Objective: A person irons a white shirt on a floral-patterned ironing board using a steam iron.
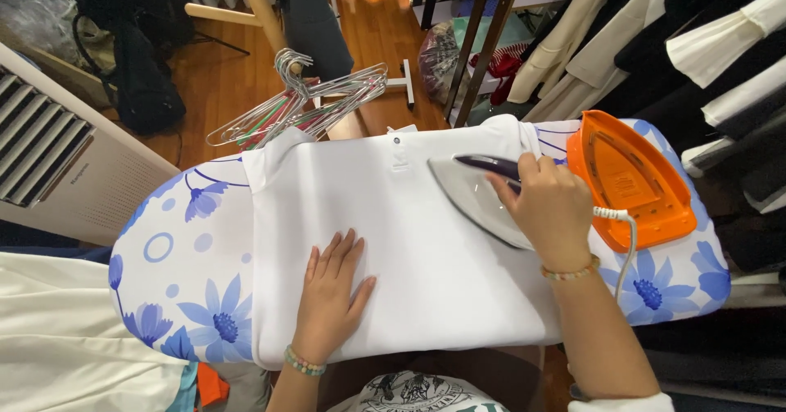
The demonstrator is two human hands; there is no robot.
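White garment (409, 248) lies spread flat over the blue-flowered ironing board (188, 273). Left hand (332, 297) rests on it palm down, fingers released and splayed, pinning the cloth. Right hand (548, 207) is clenched round the handle of the iron (475, 195), soleplate on the cloth just beyond the right fingers. Judged from the smooth surface, the stretch between the hands looks mostly pressed; collar end, past the iron, seems left. Orange iron rest (626, 179) sits outside the right fingers. Hidden: the garment's underside, its near edge hanging off the board, and the cord's (626, 248) far end. Wire hangers (303, 105) lie beyond the left fingers.
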